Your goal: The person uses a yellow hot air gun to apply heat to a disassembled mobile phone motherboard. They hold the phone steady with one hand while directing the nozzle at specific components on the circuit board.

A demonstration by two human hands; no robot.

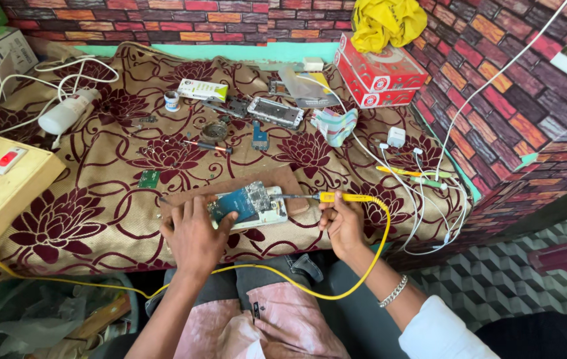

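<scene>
Yellow soldering iron (336, 197) in right grip (342, 223); left hand (193, 233) flat, steadying opened phone (251, 206)

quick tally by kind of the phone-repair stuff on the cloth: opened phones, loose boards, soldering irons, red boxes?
Opened phones: 2
Loose small circuit boards: 2
Soldering iron, yellow handle, in right hand: 1
Red boxes: 2
Total: 7

Yellow soldering iron (340, 197); maroon-flowered tan cloth (97, 193)
</scene>
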